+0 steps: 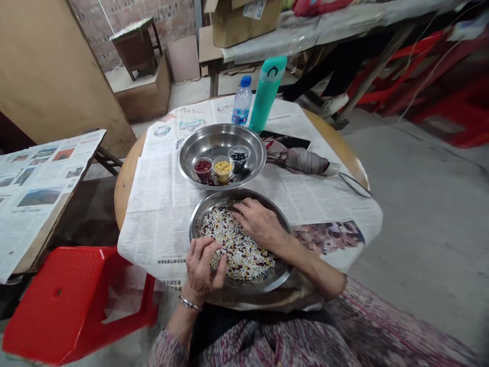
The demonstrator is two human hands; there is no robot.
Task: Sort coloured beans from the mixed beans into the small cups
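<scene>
A round steel tray (pixel 283 279) close to my body holds a spread of mixed grains and beans (pixel 240 244), white, yellow, dark red and black. My left hand (pixel 202 267) rests at the tray's left rim, thumb and fingers apart, fingertips over the grains. Over the upper right of the grains lies my right hand (pixel 260 221), its fingers stretched out and slightly curled, touching them. Behind the tray a wider steel basin (pixel 191 142) holds small clear cups of red beans (pixel 203 167), yellow beans (pixel 222 168) and black beans (pixel 239 158).
Newspaper (pixel 153 204) covers the round table. Beyond the basin stand a water bottle (pixel 242 102) and a teal bottle (pixel 267 94). A folded umbrella (pixel 298 159) and a dark flat object (pixel 286 139) lie right of it. A red stool (pixel 64 300) is at lower left.
</scene>
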